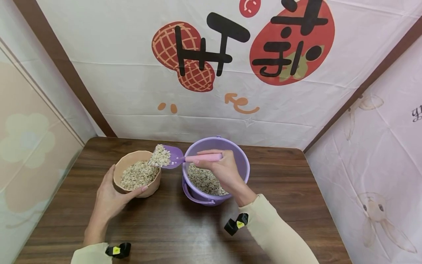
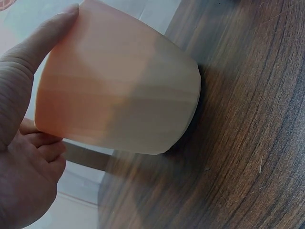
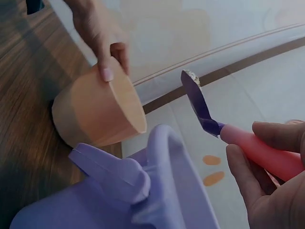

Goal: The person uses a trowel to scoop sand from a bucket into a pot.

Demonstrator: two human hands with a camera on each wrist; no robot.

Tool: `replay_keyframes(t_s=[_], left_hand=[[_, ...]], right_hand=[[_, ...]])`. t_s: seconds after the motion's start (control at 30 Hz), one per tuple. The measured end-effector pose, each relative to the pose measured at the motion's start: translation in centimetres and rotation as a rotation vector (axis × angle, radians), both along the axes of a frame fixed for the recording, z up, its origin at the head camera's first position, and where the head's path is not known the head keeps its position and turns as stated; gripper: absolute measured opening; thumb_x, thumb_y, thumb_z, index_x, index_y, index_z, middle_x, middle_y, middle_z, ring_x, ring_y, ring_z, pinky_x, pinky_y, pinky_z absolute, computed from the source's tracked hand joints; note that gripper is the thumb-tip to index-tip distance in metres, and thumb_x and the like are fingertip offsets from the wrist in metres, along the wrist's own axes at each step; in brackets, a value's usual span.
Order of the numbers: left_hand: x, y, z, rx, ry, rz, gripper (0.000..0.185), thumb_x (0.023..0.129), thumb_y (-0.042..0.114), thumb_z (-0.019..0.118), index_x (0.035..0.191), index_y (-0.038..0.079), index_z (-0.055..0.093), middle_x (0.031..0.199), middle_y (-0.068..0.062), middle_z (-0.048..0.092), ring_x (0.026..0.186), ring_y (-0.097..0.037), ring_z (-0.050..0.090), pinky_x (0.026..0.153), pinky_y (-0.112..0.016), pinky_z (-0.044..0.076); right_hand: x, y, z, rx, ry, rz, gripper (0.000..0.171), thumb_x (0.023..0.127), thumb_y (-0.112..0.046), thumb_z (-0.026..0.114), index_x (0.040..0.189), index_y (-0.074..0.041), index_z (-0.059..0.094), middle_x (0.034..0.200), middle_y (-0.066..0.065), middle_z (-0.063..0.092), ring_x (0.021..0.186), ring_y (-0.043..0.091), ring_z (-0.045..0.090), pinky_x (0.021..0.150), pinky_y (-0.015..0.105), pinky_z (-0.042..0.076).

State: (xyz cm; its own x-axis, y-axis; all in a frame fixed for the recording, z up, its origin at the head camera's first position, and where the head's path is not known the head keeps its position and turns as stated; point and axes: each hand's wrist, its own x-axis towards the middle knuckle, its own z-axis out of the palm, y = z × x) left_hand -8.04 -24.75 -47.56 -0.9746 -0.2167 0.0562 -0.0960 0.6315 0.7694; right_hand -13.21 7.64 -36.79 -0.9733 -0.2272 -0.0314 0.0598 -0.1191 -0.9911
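Note:
A peach bowl [image 1: 138, 175] [image 2: 119, 90] [image 3: 97, 114] half full of oats stands on the wooden table [image 1: 171, 227]. My left hand [image 1: 110, 196] [image 2: 24, 143] [image 3: 102, 43] grips its near side, thumb on the rim. To its right sits a purple bucket [image 1: 215, 170] [image 3: 143, 191] holding more oats. My right hand [image 1: 224, 170] [image 3: 274, 191] holds the pink handle of a purple scoop [image 1: 184, 157] [image 3: 214, 124]. The scoop's blade carries a heap of oats [image 1: 159, 156] above the bowl's right rim.
The table meets fabric walls at the back and on both sides; the back one carries a peanut and strawberry print [image 1: 244, 51]. Bare tabletop lies in front of and to the right of the bucket. The bucket's handle [image 1: 194, 196] hangs toward me.

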Motion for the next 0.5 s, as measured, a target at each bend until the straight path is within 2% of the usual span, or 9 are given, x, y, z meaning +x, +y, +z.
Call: replay_keyframes(t_s=[0.1,0.2,0.3,0.5], left_hand=[[0.0,0.0,0.0,-0.003,-0.001,-0.002,0.132,0.071,0.045,0.092,0.162,0.001,0.008,0.162,-0.032,0.020,0.144,-0.054,0.024,0.107,-0.074,0.027],[0.0,0.1,0.1,-0.003,-0.001,-0.003,0.132,0.071,0.046,0.092,0.162,0.001,0.008,0.162,-0.032,0.020,0.144,-0.055,0.024,0.107,-0.074,0.027],[0.0,0.1,0.1,0.000,0.006,-0.003,0.132,0.071,0.045,0.092,0.162,0.000,0.008,0.161,-0.032,0.020,0.144,-0.055,0.024,0.108,-0.074,0.027],[0.0,0.1,0.1,-0.002,0.004,-0.002,0.132,0.071,0.045,0.092,0.162,0.000,0.008,0.161,-0.033,0.020,0.144,-0.055,0.024,0.108,-0.074,0.026]], right_hand=[[-0.7,-0.8,-0.2,0.047,0.002,0.013,0.033,0.080,0.005,0.079,0.110,0.013,0.072,0.093,0.016,0.076,0.087,0.026,0.074,0.083,0.039,0.060],[-1.1,-1.5,-0.2,0.137,-0.001,0.000,0.027,0.077,0.001,0.084,0.103,0.006,0.078,0.089,0.011,0.077,0.083,0.018,0.073,0.075,0.031,0.059],[-1.5,-2.1,-0.1,0.232,-0.004,-0.016,0.021,0.074,-0.003,0.088,0.095,-0.003,0.082,0.085,0.006,0.077,0.085,0.013,0.070,0.069,0.025,0.053],[-2.1,-3.3,0.0,0.389,0.003,-0.032,0.018,0.074,-0.010,0.090,0.091,-0.011,0.083,0.075,-0.003,0.076,0.081,0.008,0.068,0.063,0.022,0.051]])
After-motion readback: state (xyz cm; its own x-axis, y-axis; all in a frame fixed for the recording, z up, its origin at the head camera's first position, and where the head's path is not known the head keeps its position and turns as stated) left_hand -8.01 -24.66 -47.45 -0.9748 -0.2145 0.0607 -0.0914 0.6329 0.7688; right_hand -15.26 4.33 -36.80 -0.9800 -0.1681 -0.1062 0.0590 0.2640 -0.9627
